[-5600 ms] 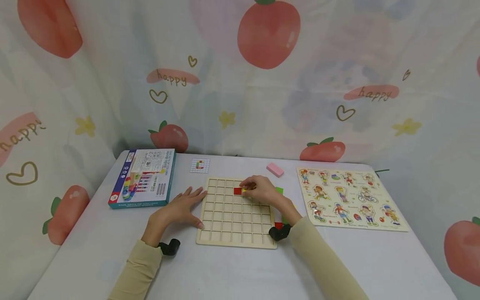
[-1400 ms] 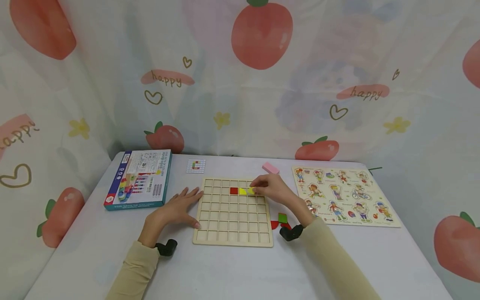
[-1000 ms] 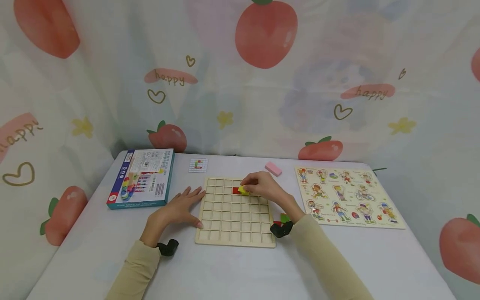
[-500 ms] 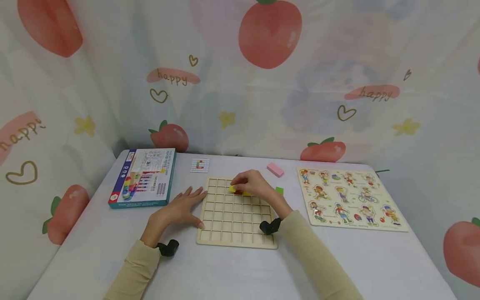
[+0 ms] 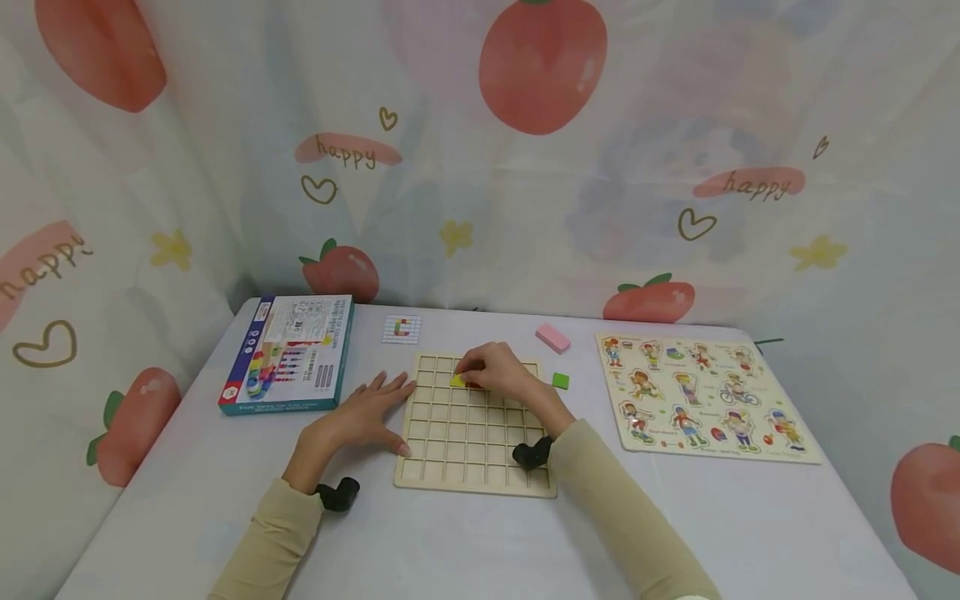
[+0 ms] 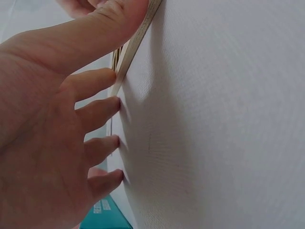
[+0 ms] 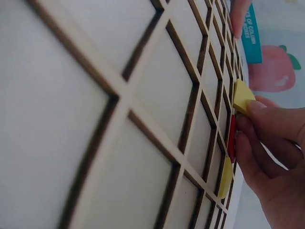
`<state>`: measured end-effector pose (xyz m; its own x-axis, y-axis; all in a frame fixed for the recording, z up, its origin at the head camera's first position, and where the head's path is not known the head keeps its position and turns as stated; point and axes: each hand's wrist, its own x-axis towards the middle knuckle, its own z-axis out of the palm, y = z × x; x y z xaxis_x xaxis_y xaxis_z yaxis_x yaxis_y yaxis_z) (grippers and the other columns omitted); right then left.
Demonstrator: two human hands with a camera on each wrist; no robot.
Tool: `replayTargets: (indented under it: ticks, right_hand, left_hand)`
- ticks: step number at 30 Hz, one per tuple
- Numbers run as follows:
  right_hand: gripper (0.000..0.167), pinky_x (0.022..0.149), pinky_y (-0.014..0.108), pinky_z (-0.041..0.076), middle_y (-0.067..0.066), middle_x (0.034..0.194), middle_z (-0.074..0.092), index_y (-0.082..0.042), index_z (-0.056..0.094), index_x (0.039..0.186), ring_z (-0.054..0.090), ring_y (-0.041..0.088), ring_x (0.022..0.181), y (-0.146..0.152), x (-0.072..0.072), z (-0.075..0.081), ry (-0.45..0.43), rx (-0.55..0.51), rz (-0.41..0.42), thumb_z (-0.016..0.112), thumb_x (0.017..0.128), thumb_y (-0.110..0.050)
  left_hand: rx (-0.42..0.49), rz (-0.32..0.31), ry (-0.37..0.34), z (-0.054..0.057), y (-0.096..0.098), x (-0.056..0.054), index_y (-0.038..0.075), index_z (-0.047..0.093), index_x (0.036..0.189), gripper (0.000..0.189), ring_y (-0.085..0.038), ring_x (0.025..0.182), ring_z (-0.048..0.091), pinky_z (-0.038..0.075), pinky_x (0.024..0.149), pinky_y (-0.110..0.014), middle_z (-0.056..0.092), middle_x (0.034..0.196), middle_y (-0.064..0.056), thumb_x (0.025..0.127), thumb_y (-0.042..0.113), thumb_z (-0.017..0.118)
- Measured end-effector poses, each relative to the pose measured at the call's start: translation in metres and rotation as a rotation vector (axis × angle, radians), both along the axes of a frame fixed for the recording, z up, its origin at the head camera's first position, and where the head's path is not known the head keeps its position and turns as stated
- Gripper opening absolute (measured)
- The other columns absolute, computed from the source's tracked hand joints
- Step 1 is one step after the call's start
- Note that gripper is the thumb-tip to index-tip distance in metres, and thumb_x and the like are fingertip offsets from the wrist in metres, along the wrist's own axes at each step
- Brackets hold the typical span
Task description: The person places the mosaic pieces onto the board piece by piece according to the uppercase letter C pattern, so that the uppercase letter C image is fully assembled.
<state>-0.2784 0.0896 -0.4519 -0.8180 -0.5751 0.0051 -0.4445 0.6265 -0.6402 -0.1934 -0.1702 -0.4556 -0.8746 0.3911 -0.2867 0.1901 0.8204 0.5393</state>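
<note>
Beige fabric sleeves [image 5: 630, 508]: creased at the cuffs, with rounded black wrist devices [image 5: 339, 494].
White cloth [image 5: 472, 550]: finely textured, covering the table; open room spreads between the sleeves.
Left hand [image 5: 366, 417]: fingers spread, gripping nothing; thumb and index fingertip at the left edge of the pale wooden grid board [image 5: 456, 450], other fingertips on the cloth.
Grid board's make: flat, squarish, rounded corners, thin raised ridges around shallow square cells.
Right hand [image 5: 498, 371]: thumb and fingers pinch a flat yellow curved-edged piece [image 7: 243, 98].
Pinched piece's place: tilted, at the second row from the far edge; whether it touches the ridges I cannot tell.
Neighbours: a flat red piece [image 7: 232, 138] just beside it, partly behind the fingers, then a second yellow piece [image 7: 225, 179] with a rounded outline.
Right margin: a small green square tile [image 5: 560, 381] lies near the board's right edge, on the strip of cloth before the cream puzzle board [image 5: 705, 404] of printed figures.
Left margin: a glossy teal-sided box [image 5: 300, 358], well apart from the grid board.
Far strip: a white gridded card [image 5: 402, 329] and a pink rectangular block [image 5: 553, 337], apart from each other.
Backdrop: a softly rippled, fruit-printed curtain [image 5: 450, 175].
</note>
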Motion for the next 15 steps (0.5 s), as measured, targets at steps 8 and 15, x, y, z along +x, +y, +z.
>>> replayTargets:
  ticks: [8, 15]
  right_hand:
    - [0.014, 0.093, 0.036, 0.059, 0.01, 0.108, 0.078, -0.006, 0.08, 0.105, 0.073, 0.023, 0.102, -0.0009, 0.0025, 0.003, 0.029, 0.032, -0.002, 0.069, 0.097, -0.005]
    - [0.015, 0.089, 0.036, 0.06, 0.01, 0.108, 0.075, -0.004, 0.081, 0.105, 0.071, 0.025, 0.101, -0.0005, 0.0044, -0.0019, 0.066, 0.026, 0.017, 0.068, 0.097, -0.003]
  left_hand:
    - [-0.012, -0.006, 0.012, -0.0011, -0.0003, -0.0006, 0.013, 0.034, 0.162, 0.107, -0.044, 0.159, 0.005, 0.007, 0.127, -0.064, 0.021, 0.172, -0.012, 0.075, 0.038, 0.091]
    - [-0.001, -0.002, 0.0, -0.0015, 0.0, -0.0008, 0.013, 0.034, 0.162, 0.107, -0.043, 0.159, 0.004, 0.006, 0.128, -0.063, 0.021, 0.172, -0.012, 0.075, 0.038, 0.091]
